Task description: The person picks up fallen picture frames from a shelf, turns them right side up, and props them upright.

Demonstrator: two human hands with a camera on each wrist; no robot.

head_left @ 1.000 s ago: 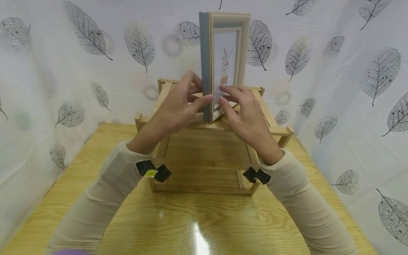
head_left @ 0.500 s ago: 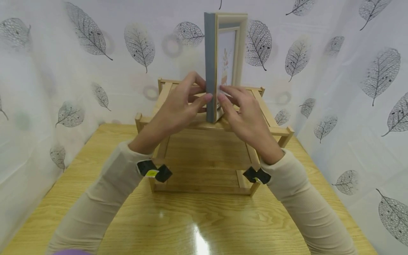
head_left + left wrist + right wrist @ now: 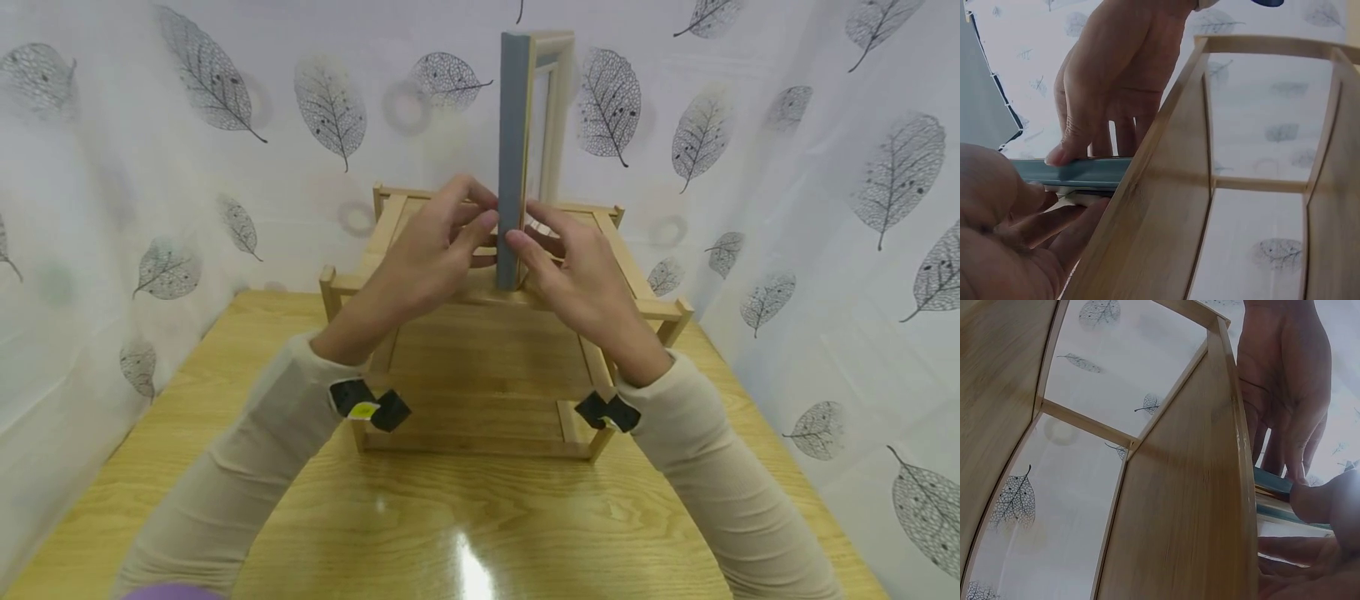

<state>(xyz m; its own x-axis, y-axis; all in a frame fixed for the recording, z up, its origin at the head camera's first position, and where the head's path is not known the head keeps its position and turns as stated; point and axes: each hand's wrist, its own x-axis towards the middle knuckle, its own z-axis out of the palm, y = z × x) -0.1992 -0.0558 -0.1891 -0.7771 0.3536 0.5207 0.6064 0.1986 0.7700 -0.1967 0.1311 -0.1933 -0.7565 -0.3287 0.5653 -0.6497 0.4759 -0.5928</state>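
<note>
A picture frame point(image 3: 513, 158) with a blue-grey outer edge and a cream inner border stands upright on the top board of a wooden rack point(image 3: 480, 350), nearly edge-on to me. My left hand point(image 3: 423, 262) holds its left side with bent fingers, thumb beside the edge. From the right, my right hand point(image 3: 581, 267) grips it, thumb on the blue-grey edge and fingers on the picture side. The left wrist view shows the frame's edge point(image 3: 1085, 174) between both hands. In the right wrist view the rack's boards point(image 3: 1172, 487) hide part of the frame.
The rack rests on a wood-grain table point(image 3: 465, 517). Short posts point(image 3: 684, 310) rise at its corners. A pale curtain with leaf prints point(image 3: 330, 108) hangs behind and at both sides. Something purple point(image 3: 172, 593) shows at the bottom edge.
The picture frame has turned, so its picture face is now almost hidden and its blue-grey edge faces me. The edge has shifted right, and my right thumb has come onto it.
</note>
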